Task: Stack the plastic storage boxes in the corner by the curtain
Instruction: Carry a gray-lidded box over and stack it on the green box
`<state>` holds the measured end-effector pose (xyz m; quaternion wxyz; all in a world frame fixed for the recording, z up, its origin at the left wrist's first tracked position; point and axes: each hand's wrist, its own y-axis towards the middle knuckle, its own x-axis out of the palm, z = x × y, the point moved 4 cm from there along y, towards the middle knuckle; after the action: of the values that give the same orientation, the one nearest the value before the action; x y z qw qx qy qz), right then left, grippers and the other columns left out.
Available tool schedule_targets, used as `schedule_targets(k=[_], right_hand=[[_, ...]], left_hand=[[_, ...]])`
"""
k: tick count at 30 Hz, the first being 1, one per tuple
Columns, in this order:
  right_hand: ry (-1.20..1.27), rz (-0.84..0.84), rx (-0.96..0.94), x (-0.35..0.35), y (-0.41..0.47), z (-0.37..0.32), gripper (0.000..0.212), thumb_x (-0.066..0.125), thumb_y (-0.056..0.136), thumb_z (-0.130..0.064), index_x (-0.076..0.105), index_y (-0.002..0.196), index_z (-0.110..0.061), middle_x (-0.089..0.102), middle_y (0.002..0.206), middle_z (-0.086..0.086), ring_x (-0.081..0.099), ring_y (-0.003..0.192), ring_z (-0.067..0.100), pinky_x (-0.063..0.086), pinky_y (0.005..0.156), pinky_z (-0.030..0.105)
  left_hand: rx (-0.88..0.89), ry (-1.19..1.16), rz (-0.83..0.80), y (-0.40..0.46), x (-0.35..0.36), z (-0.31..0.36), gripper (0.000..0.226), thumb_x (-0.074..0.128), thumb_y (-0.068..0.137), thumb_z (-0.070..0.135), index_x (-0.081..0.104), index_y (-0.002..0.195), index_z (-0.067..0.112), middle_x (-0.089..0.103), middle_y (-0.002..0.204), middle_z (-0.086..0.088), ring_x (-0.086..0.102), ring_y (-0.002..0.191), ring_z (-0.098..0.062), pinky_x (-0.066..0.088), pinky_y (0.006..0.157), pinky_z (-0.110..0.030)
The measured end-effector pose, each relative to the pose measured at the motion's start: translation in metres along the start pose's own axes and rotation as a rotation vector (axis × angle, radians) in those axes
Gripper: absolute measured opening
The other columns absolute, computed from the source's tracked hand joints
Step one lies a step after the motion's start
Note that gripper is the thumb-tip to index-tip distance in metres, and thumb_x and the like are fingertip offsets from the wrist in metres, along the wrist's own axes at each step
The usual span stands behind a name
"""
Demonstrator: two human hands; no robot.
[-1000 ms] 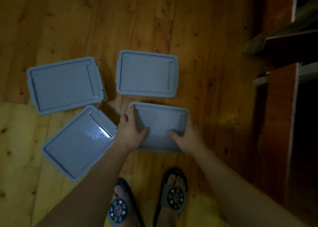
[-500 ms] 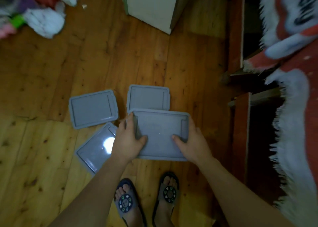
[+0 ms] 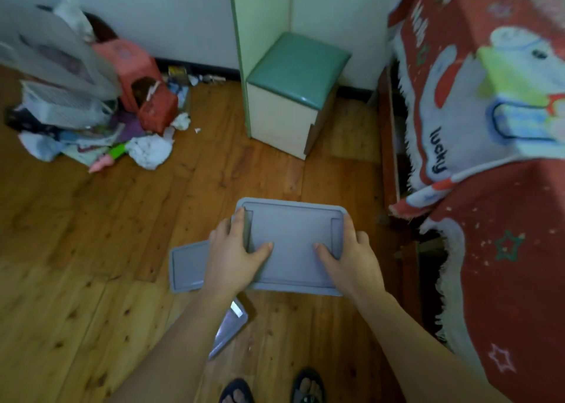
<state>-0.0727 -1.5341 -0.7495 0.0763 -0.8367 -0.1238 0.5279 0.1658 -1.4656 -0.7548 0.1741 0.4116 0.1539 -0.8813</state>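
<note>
Left hand (image 3: 232,257) and right hand (image 3: 351,257) each clamp a short side of a grey lidded storage box (image 3: 293,243), thumbs flat on the lid, fingers (image 3: 241,219) wrapped over the edges. Box is held level above the wooden floor (image 3: 91,280). Two more grey boxes on the floor: one (image 3: 188,265) left of the left hand, one (image 3: 229,326) near, partly hidden by the left forearm. Green-topped stool (image 3: 293,91) stands far; red blanket (image 3: 489,188) hangs right; clutter pile (image 3: 91,106) far left.
</note>
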Motion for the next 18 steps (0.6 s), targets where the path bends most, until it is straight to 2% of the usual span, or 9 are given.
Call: schedule_targets(k=[4,13,16,18], right_hand=[[-0.043,0.079,-0.034,-0.047,0.002,-0.033,0.084,0.042,0.087,-0.072,0.004,0.153,-0.035,0.033,0.103,-0.007,0.047,0.08,0.009,0.035,0.054,0.018],[-0.014,0.206,-0.12,-0.171,0.001,-0.109,0.08,0.039,0.091,-0.069,0.011,0.155,-0.03,0.042,0.11,-0.001,0.05,0.088,0.014,0.041,0.066,0.025],[0.001,0.252,-0.175,-0.22,-0.006,-0.134,0.078,0.04,0.092,-0.067,0.014,0.155,-0.03,0.037,0.104,-0.002,0.051,0.085,0.016,0.041,0.066,0.026],[-0.005,0.266,-0.181,-0.249,-0.005,-0.148,0.076,0.041,0.092,-0.066,0.015,0.154,-0.031,0.036,0.102,-0.002,0.049,0.079,0.015,0.037,0.059,0.025]], left_hand=[[0.017,0.032,0.078,0.007,-0.046,0.035,0.09,0.057,0.077,0.067,0.026,0.149,0.025,0.045,0.129,-0.006,0.039,0.116,-0.026,0.038,0.097,-0.038],[0.026,0.024,0.185,0.026,-0.158,0.121,0.09,0.057,0.078,0.069,0.03,0.149,0.021,0.048,0.131,-0.005,0.044,0.119,-0.025,0.042,0.097,-0.039],[0.055,0.032,0.21,0.028,-0.199,0.155,0.089,0.057,0.079,0.069,0.032,0.149,0.02,0.047,0.136,-0.008,0.044,0.122,-0.029,0.042,0.099,-0.042],[0.058,0.04,0.217,0.032,-0.223,0.176,0.09,0.056,0.079,0.071,0.031,0.149,0.02,0.044,0.141,-0.009,0.042,0.126,-0.03,0.04,0.101,-0.042]])
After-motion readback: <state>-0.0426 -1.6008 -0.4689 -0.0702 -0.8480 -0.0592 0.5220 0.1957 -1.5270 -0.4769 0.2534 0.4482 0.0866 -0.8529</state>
